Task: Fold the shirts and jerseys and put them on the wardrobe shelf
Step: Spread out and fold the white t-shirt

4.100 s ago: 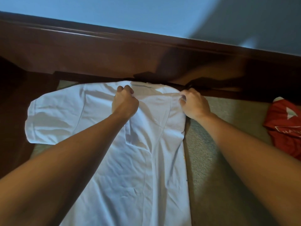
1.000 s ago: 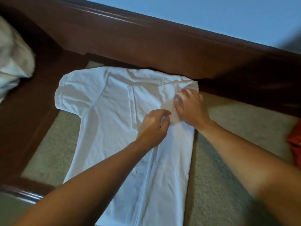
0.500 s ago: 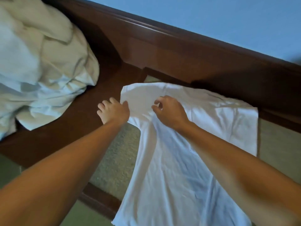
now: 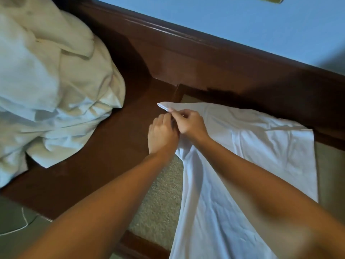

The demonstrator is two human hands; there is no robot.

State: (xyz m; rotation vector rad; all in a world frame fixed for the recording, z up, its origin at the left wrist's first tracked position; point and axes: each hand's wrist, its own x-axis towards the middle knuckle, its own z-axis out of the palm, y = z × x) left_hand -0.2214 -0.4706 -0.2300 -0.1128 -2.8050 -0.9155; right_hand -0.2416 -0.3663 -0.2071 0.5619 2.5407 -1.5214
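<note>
A white short-sleeved shirt [image 4: 261, 146] lies spread on a beige padded surface [image 4: 160, 199], its right side folded in to a straight edge. My right hand [image 4: 190, 124] pinches the shirt's left sleeve near its tip and holds it lifted. My left hand [image 4: 162, 135] sits just below and beside it, fingers curled at the same sleeve edge; whether they hold the cloth is hidden by the right hand.
A crumpled heap of cream and white cloth [image 4: 48, 86] lies at the left on the dark wooden frame [image 4: 112, 150]. A tall wooden rail [image 4: 205, 58] runs behind the shirt, with a blue wall [image 4: 242, 19] above it.
The view has swung left. My right hand has gone from the folded right shoulder to the left sleeve and lifted its tip. My left hand has closed in beside it.
</note>
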